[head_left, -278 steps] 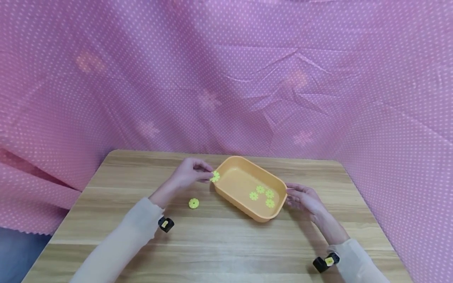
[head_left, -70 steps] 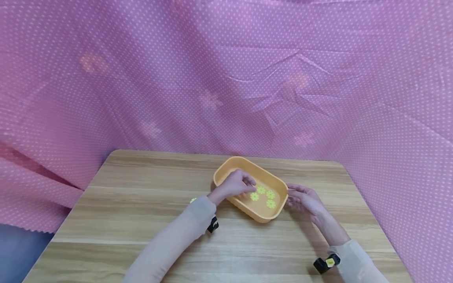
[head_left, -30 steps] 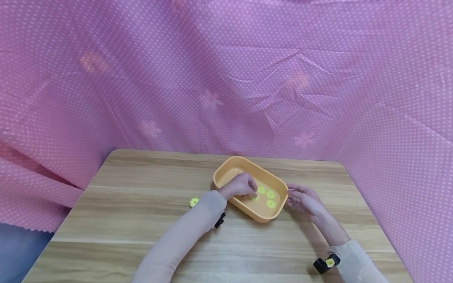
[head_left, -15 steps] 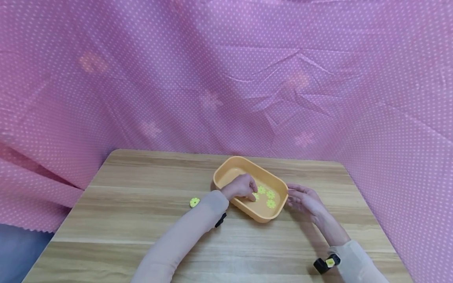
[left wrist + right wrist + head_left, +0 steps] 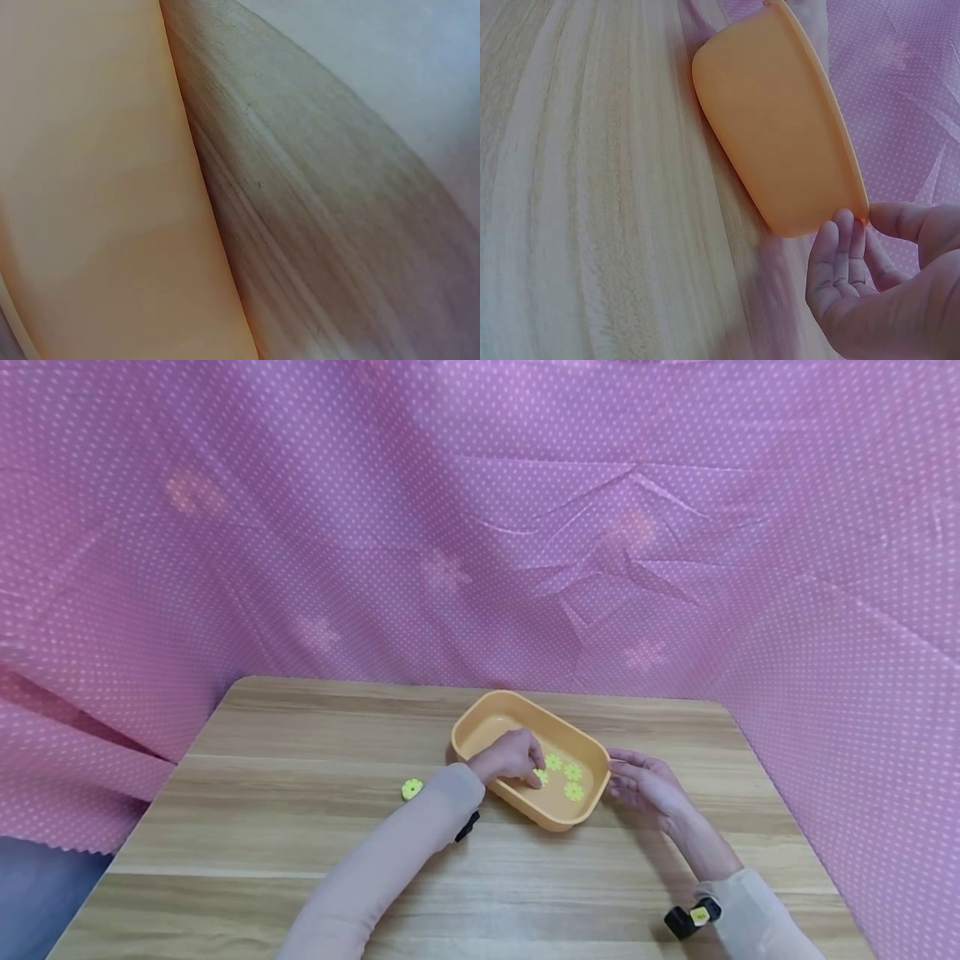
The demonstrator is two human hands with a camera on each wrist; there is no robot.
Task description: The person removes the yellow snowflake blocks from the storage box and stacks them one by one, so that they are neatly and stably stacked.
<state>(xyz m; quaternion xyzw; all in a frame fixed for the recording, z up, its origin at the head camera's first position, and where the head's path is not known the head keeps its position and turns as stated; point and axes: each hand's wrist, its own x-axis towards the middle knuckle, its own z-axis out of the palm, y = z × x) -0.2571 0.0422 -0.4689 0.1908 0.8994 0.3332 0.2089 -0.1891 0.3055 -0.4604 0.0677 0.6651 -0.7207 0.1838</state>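
Observation:
An orange rectangular basin [image 5: 551, 817] sits at an angle on the table, with several yellow flower-shaped discs [image 5: 573, 792] on its floor. My left hand [image 5: 512, 755] reaches inside over the left wall, thumb and finger pinching the leftmost yellow flower-shaped disc [image 5: 542, 775], partly covered by the fingertips. My right hand [image 5: 645, 783] holds the basin at its right end. In the right wrist view, fingers press against the outer wall of the basin [image 5: 772, 127] and the thumb is at the rim. Only the basin's side [image 5: 112, 187] shows in the left wrist view, not the fingers.
Another yellow flower-shaped disc [image 5: 412, 789] lies on the wooden table [image 5: 300, 760], left of the basin and close to the left sleeve [image 5: 397, 860]. Pink dotted cloth [image 5: 480, 527] hangs behind and on both sides. A black wrist camera [image 5: 690, 917] is on the right wrist.
Earlier my left hand held a yellow disc at the basin's left rim. It has since moved right into the basin, down to the leftmost disc. My right hand has stayed on the basin.

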